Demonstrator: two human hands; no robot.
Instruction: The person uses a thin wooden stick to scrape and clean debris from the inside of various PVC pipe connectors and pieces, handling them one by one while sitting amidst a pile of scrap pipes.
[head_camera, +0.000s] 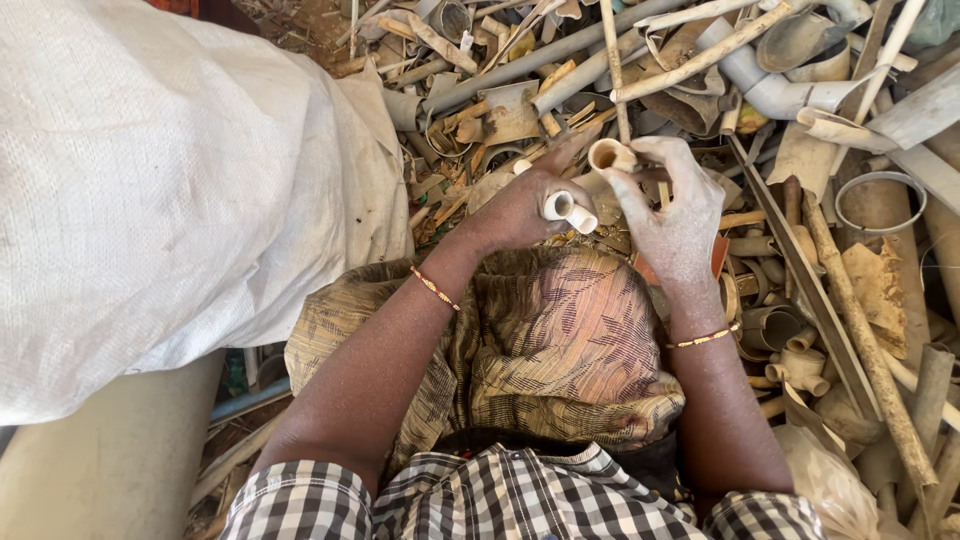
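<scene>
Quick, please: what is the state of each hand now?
Left hand: closed on a pipe fitting.
Right hand: closed on a pipe piece.

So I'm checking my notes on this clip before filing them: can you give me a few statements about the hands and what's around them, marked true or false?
1. The left hand holds a short white pipe fitting. True.
2. The right hand is resting flat on the patterned cloth. False: it is raised over the scrap pile, fingers on a cream pipe piece.
3. A large white sack lies on the person's left. True.
4. Both wrists are bare. False: each wears a thin bangle.
5. The pile ahead is broken pipes and fittings. True.
</scene>
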